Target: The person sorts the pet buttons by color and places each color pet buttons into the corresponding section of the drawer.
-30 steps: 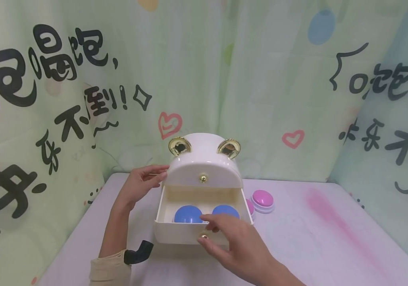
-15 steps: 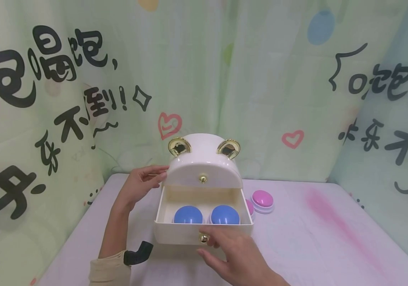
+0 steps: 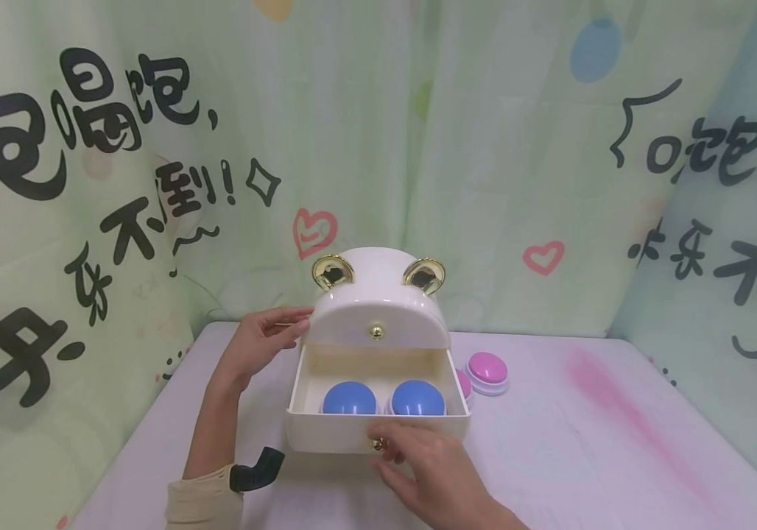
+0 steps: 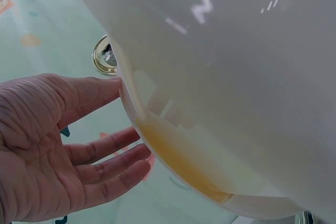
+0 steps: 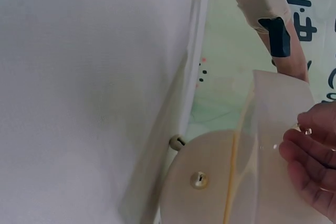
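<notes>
The white storage box [image 3: 378, 272], fitted with two gold-rimmed eyes [image 3: 333, 273], stands upright on the table [image 3: 571, 449]. Its lower drawer [image 3: 325, 433] is extended toward the person and contains two blue-domed push lights [image 3: 349, 398] set side by side. The right hand [image 3: 437, 470] pinches the gold drawer knob [image 3: 377, 444] between thumb and index finger; the other fingers are curled beside it. The left hand [image 3: 261, 338] is spread, thumb and fingertips at the side edge of the box. Two pink-domed push lights [image 3: 487, 366] sit to the right, one partly hidden behind the drawer.
</notes>
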`<state>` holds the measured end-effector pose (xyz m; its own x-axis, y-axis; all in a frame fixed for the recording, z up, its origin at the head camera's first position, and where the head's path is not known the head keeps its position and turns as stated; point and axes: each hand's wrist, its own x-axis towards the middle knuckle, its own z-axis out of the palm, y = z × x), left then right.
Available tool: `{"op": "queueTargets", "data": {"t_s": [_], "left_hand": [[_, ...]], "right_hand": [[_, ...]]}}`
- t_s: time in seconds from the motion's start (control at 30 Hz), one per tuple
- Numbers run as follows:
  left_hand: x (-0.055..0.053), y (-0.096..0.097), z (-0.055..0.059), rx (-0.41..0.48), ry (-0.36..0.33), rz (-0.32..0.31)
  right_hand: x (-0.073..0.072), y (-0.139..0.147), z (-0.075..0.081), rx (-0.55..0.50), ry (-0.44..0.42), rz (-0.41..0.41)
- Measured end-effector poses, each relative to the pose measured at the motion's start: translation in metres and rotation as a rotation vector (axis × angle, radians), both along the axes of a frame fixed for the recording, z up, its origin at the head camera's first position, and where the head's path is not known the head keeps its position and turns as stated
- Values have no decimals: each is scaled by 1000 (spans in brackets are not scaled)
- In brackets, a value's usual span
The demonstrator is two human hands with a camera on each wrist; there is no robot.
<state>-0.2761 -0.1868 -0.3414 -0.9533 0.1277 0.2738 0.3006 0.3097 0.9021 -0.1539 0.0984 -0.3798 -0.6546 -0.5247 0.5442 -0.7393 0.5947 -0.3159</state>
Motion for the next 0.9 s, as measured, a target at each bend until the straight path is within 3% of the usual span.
{"op": "queueTargets", "data": {"t_s": [0.43,0.9], "left_hand": [[0,0,0,-10,1,-2],[3,1,3,-17,-12,2]], "right_hand": [[-8,0,-3,-66,94,61],[-20,-5,-3,-61,115,-11]]}}
